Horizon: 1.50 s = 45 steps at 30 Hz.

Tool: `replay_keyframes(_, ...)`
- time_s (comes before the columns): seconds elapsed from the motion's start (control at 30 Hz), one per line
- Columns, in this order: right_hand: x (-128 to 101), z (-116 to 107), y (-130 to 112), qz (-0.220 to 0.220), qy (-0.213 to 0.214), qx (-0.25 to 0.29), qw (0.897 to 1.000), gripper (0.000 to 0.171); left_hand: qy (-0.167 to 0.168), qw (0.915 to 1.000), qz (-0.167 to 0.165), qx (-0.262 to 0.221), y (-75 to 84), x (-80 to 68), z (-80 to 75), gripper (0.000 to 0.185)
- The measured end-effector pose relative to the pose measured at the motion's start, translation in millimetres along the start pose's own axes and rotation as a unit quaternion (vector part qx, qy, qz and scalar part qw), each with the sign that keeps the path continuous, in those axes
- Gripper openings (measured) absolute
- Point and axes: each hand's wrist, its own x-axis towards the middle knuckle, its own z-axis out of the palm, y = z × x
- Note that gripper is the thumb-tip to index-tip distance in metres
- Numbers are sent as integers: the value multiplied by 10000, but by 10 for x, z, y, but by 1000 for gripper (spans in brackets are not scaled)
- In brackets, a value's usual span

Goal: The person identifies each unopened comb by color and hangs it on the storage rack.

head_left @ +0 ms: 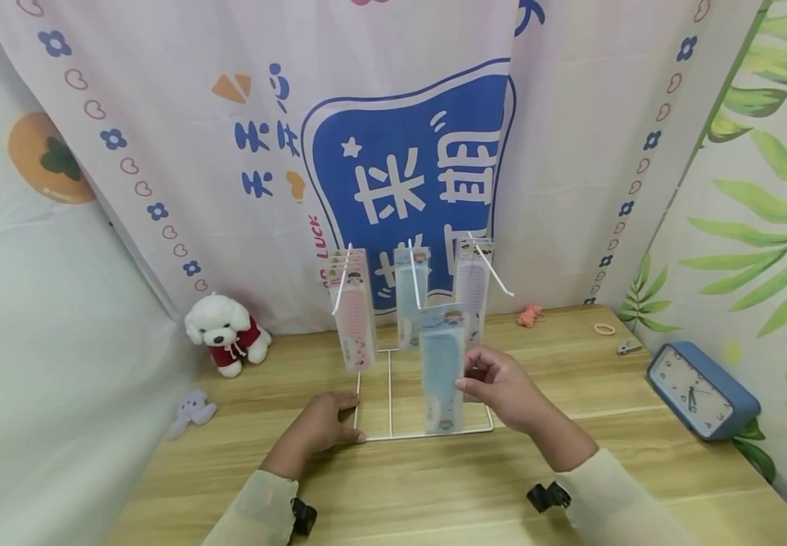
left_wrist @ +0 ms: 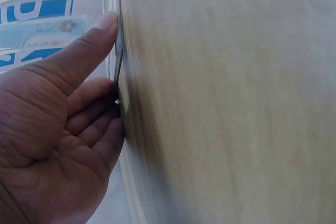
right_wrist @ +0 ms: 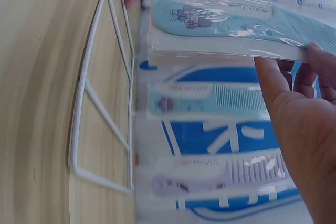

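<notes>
A white wire display rack (head_left: 390,394) stands on the table, with packaged combs hanging from its prongs. Pink comb packs (head_left: 354,318) hang on the left, a light blue one (head_left: 410,303) in the middle and purple ones (head_left: 470,292) on the right. My right hand (head_left: 503,387) pinches the side edge of another blue packaged comb (head_left: 443,371), held upright in front of the middle prong; whether its top touches the prong cannot be told. At the base's front left corner, my left hand (head_left: 321,425) rests with thumb and fingers against the wire (left_wrist: 118,51).
A plush white dog (head_left: 226,334) and a small grey plush toy (head_left: 192,409) are on the left. To the right lie a pink trinket (head_left: 530,315), a hair tie (head_left: 604,329), a metal clip (head_left: 628,347) and a blue clock (head_left: 703,390). Printed curtain (head_left: 264,250) hangs behind.
</notes>
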Motion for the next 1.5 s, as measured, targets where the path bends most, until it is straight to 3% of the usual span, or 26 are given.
replay_keyframes(0.23, 119, 152, 8, 122, -44, -130, 9998, 15, 65, 9999, 86, 20, -5, 10, -1, 76)
replay_keyframes(0.7, 171, 191, 45, -40, 34, 36, 10000, 17, 72, 9998, 167, 67, -9, 15, -1, 75)
replay_keyframes(1.13, 208, 220, 44, 223, 251, -76, 9994, 16, 46, 9999, 95, -1, 8, 8, -10, 76)
replay_keyframes(1.27, 308, 204, 90, 374, 430, -223, 9981, 14, 47, 10000, 62, -5, 4, 9, -9, 77)
replay_keyframes(1.5, 654, 142, 159, 563, 816, -19, 9951, 10, 52, 9999, 84, -28, -31, 12, 12, 77)
